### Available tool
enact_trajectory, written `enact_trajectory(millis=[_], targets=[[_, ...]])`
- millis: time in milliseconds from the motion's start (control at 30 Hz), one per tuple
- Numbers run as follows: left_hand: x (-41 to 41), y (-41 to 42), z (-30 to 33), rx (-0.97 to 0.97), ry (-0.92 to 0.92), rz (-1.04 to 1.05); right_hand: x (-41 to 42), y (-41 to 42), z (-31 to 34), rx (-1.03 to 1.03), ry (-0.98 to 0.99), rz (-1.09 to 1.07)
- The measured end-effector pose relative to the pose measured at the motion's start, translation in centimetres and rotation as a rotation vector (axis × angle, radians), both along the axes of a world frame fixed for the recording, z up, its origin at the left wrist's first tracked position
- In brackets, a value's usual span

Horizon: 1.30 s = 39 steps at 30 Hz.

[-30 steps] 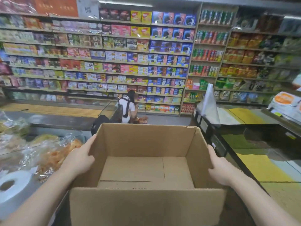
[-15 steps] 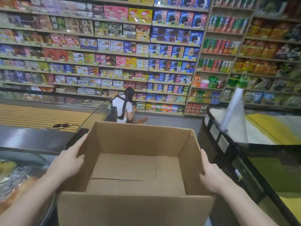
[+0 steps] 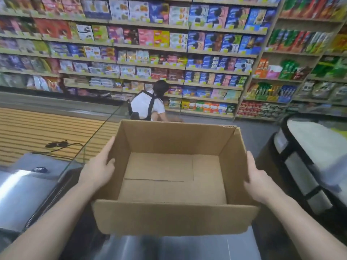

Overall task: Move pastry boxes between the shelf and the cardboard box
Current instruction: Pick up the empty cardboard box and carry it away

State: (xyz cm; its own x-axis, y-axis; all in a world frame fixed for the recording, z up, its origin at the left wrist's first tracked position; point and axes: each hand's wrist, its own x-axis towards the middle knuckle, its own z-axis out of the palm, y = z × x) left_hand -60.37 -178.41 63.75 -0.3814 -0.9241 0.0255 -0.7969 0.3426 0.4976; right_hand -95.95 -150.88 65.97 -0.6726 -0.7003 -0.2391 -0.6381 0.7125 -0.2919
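I carry an empty brown cardboard box (image 3: pixel 174 218) in front of me, its top open and nothing inside. My left hand (image 3: pixel 96 170) grips its left wall, fingers outside and thumb over the rim. The right wall is held the same way by my right hand (image 3: pixel 258 180). Several rows of colourful pastry and biscuit boxes (image 3: pixel 212 42) fill the long shelf (image 3: pixel 150 47) ahead, across the aisle.
A person in a white top (image 3: pixel 148 104) crouches at the shelf's lower rows, straight ahead. A glass-topped freezer (image 3: pixel 37 132) with a cable on it lies to my left. A dark-rimmed display case (image 3: pixel 308 166) stands to my right. Grey floor runs between them.
I have walked forward with the box; the shelf and the crouching person are nearer. The bagged goods at the left have dropped out of view. Both hands keep their hold.
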Motion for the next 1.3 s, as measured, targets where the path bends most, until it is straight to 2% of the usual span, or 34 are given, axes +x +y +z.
enact_trajectory(millis=[333, 600, 733, 867, 967, 1133, 1300], targets=[[-17.1, -22.5, -6.9, 0.045, -0.004, -0.048, -13.6, -20.8, -7.9, -0.005, -0.047, -0.175], [-29.7, -33.9, -17.4, 0.148, -0.068, -0.001, -24.8, -32.7, -19.0, 0.075, -0.184, -0.212], [-34.2, -37.6, -25.4, 0.212, -0.053, 0.026, -29.5, -37.4, -26.0, 0.103, -0.240, -0.242], [-38.1, -40.6, -35.9, 0.254, -0.070, 0.075, -33.4, -41.9, -36.2, 0.126, -0.370, -0.305], [-39.0, -42.7, -44.0, 0.263, -0.083, 0.112, -35.1, -44.4, -44.2, 0.132, -0.395, -0.308], [-39.2, -44.6, -57.4, 0.330, -0.102, 0.149, -35.4, -46.9, -57.2, 0.182, -0.442, -0.310], [-39.1, -45.6, -69.5, 0.510, -0.151, 0.107, -34.3, -46.9, -69.0, 0.258, -0.497, -0.363]])
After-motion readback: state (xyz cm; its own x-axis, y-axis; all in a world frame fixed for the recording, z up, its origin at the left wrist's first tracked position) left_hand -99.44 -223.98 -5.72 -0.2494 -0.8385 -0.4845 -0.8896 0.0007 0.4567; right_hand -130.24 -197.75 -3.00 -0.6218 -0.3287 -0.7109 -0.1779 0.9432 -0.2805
